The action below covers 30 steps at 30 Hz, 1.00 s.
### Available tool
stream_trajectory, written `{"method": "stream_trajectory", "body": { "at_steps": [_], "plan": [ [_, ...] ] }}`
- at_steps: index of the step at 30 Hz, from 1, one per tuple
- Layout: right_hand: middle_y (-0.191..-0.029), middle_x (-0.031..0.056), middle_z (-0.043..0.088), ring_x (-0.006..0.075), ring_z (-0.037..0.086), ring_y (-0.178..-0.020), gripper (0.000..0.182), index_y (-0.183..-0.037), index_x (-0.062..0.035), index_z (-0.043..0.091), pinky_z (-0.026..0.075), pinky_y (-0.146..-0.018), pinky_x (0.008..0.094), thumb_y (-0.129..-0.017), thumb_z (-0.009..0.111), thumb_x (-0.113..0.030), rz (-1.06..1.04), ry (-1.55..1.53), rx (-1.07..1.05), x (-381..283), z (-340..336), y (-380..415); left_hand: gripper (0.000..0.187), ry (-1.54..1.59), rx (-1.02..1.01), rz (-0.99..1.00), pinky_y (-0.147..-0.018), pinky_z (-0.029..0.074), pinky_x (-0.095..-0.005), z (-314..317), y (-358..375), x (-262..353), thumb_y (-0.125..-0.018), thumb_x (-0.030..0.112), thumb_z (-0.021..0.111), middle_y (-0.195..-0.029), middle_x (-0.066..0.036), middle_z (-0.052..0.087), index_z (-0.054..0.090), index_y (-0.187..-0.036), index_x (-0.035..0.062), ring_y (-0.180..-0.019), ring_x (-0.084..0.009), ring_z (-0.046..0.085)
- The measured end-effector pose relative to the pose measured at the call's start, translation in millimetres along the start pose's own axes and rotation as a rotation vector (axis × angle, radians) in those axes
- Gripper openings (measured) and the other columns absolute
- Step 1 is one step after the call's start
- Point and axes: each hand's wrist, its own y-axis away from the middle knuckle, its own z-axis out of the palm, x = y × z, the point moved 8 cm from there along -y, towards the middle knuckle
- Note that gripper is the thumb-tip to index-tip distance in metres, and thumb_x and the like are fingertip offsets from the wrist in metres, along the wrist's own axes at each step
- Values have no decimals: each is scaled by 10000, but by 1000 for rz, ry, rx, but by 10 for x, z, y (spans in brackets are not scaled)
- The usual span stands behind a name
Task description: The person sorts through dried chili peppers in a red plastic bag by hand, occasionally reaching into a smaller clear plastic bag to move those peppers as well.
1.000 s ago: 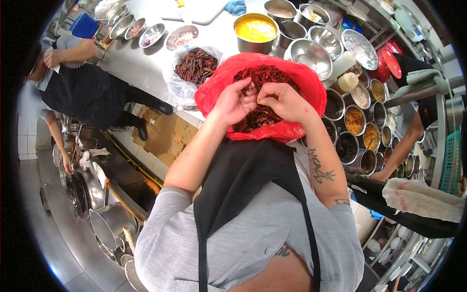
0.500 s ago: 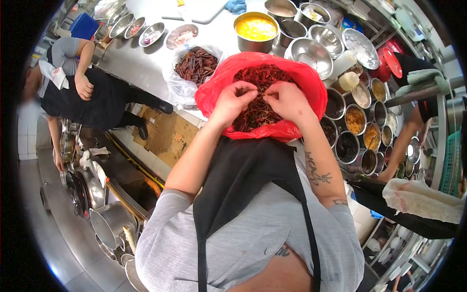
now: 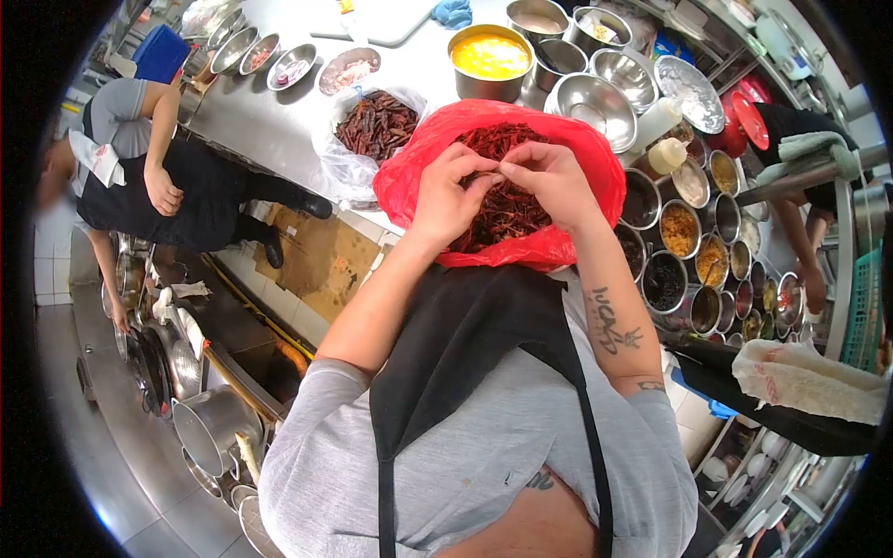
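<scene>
Just over an open red plastic bag [image 3: 595, 172] full of dried red chilies [image 3: 502, 139], my two hands meet fingertip to fingertip. My left hand [image 3: 454, 191] is closed in a pinch, thumb against forefinger. Opposite it, my right hand [image 3: 551, 181] pinches at the same spot. A small piece, by its look a dried chili, is between them, mostly hidden by the fingers. Left of the red bag stands a clear plastic bag [image 3: 327, 149] holding darker dried chilies [image 3: 375, 124].
A pot of yellow liquid [image 3: 490, 58] and steel bowls [image 3: 595, 107] stand behind the bag. Many containers of ingredients [image 3: 679, 230] line the right. A co-worker [image 3: 153, 158] stands at left by a large pot [image 3: 212, 428]; another person's arm [image 3: 807, 251] reaches in at right.
Both my hands have shifted slightly, still pinching together over the chilies, and my right forearm has turned a little. At right, the other person's arm has drawn back from the containers.
</scene>
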Motion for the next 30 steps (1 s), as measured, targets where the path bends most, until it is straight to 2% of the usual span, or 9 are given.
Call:
{"method": "stream_trajectory", "body": {
  "at_steps": [4, 10, 13, 17, 21, 25, 28, 29, 30],
  "plan": [
    [-902, 34, 685, 106, 608, -777, 89, -985, -26, 690, 477, -689, 261, -935, 669, -97, 186, -574, -127, 148, 91, 37, 136, 38, 30, 77, -701, 506, -310, -48, -29, 125, -793, 2, 764, -859, -89, 627, 707, -916, 5, -798, -214, 634],
    [-938, 26, 685, 113, 612, -828, 113, -1036, -31, 669, 482, -722, 267, -946, 648, -95, 171, -929, -241, -11, 243, 44, 124, 29, 127, 165, -701, 503, -301, -113, -80, 243, -786, -20, 757, -857, -96, 620, 698, -894, -4, -796, -215, 631],
    [-929, 24, 692, 121, 625, -814, 104, -1025, -34, 680, 483, -709, 263, -942, 647, -87, 155, -889, -133, -233, 153, 57, 92, 9, 134, 148, -689, 491, -279, -170, -62, 86, -852, 23, 730, -867, -67, 616, 675, -925, 12, -777, -178, 608],
    [-905, 43, 702, 154, 657, -818, 170, -1049, 5, 691, 519, -750, 277, -904, 674, -82, 4, -25, 207, -112, -271, -90, 96, 574, -29, -487, -599, 407, -234, 58, 151, -471, -990, 162, 620, -857, 9, 547, 569, -1046, 104, -719, -98, 504],
    [-979, 190, 714, 331, 695, -918, 278, -1060, 22, 699, 533, -888, 391, -818, 633, -97, -123, 692, 306, -85, -349, -204, 85, 1272, -188, -810, -538, 356, -231, 349, 423, -372, -973, 133, 614, -822, 13, 533, 529, -975, 123, -686, -107, 503],
    [-1109, 200, 679, 355, 635, -1099, 285, -1096, -62, 704, 508, -947, 454, -832, 601, -102, -66, 1158, 187, 109, -171, -268, 148, 1217, -160, -909, -529, 354, -237, 372, 533, -370, -970, 176, 636, -809, 7, 533, 511, -903, 134, -686, -120, 520],
    [-1161, 199, 660, 342, 614, -1145, 273, -1092, -63, 691, 500, -955, 457, -836, 623, -127, 149, 1346, 131, 118, -135, -225, 178, 1187, -153, -868, -529, 367, -245, 347, 526, -417, -969, 188, 646, -805, 6, 536, 507, -876, 128, -681, -122, 529],
    [-1140, 170, 661, 372, 612, -1116, 265, -1088, -117, 703, 498, -949, 471, -827, 697, -164, 173, 1342, 148, 173, -186, -257, 177, 1178, -147, -873, -530, 372, -247, 330, 516, -443, -969, 189, 649, -805, 6, 538, 512, -879, 123, -680, -120, 530],
    [-1109, 174, 675, 367, 629, -1079, 254, -1087, -88, 694, 504, -929, 466, -845, 680, -163, 129, 1271, 153, 136, -190, -266, 176, 1171, -137, -879, -531, 377, -249, 319, 510, -468, -970, 190, 651, -804, 7, 540, 516, -882, 118, -679, -118, 531]
  ]
}}
